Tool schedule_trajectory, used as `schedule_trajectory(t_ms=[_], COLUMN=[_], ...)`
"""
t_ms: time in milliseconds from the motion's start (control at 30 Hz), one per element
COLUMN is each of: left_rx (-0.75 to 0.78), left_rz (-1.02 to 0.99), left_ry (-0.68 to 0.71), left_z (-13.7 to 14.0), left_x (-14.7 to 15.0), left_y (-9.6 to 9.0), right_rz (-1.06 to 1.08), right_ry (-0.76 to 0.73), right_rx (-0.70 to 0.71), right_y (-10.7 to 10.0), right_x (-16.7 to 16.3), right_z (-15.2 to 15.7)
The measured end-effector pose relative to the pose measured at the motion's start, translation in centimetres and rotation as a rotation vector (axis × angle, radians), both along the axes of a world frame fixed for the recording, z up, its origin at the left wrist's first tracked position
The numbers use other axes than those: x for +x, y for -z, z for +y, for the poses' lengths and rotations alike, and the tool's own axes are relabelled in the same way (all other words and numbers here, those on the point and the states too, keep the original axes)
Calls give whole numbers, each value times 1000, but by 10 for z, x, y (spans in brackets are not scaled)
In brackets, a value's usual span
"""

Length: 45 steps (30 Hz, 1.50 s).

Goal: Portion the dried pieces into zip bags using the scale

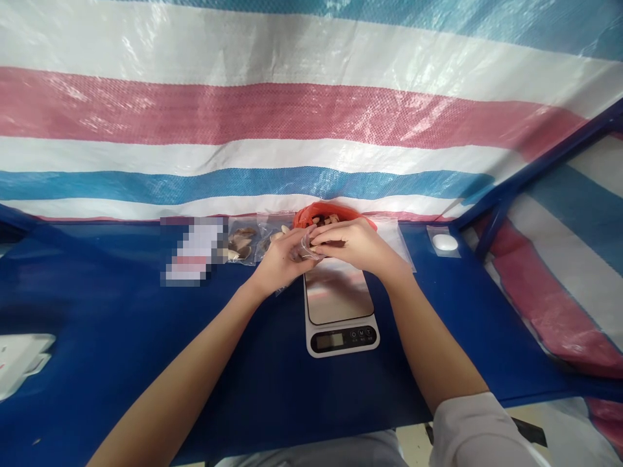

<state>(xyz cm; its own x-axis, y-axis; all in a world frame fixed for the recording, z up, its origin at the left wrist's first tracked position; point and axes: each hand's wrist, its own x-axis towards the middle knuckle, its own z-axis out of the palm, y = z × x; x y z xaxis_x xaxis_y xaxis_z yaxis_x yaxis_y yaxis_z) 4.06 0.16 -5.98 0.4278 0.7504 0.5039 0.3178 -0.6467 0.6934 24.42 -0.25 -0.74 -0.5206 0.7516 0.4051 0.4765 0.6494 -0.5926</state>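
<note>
My left hand (281,261) is closed around a small clear plastic bag (305,246), above the far left edge of the kitchen scale (339,295). At the bag's mouth, the fingers of my right hand (357,243) are pinched together; what they hold is too small and covered to name. Just behind both hands stands an open red plastic bag (306,213) with brown dried pieces (326,220) in it. The scale has a shiny plate and a front display, and my hands partly cover its far end.
Clear bags with dried pieces (240,244) lie left of my hands, beside a blurred-out paper (195,250). A small bag with a white oval item (444,242) lies right on the blue table (263,363). A white case (22,360) is far left; a striped tarp (243,110) hangs behind.
</note>
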Motion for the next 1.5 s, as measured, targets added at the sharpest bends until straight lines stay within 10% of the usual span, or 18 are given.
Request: schedule_trajectory(t_ms=[867,1233,1500], left_rx=[-60,-569,-516], left_rz=[-76,-299,-286], left_ry=[-29,-66,-73], left_z=[-1,3,0], left_x=[3,-19,-16], left_y=[5,5,-1], right_rz=[-87,58,83], right_ry=[40,-33,34], right_rx=[13,110,155], right_y=[-8,2,9], right_x=[-5,-1,2], right_z=[-8,-1,-12])
